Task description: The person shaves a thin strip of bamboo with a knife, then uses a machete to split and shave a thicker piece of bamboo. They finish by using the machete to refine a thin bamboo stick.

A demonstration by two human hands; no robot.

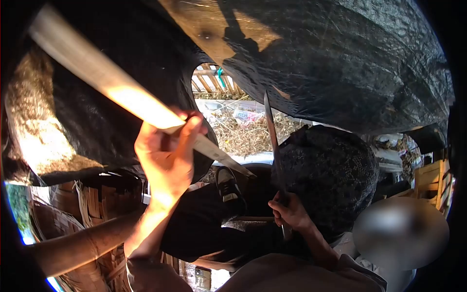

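Observation:
A long, pale flat strip (112,80), looking like bamboo or wood, runs from the upper left down to the middle of the view. My left hand (168,151) grips it near its middle, fingers closed round it in bright sunlight. A long, narrow knife (272,126) points upward, right of the strip's lower end and apart from it. My right hand (290,211) is closed round its dark handle, low in the middle.
Dark plastic sheets (340,63) hang across the top and left. A thick bamboo pole (87,246) and woven baskets (58,209) stand lower left. A shoe (227,187) shows below the strip. A person with a blurred head (401,233) is at right, near a wooden crate (430,182).

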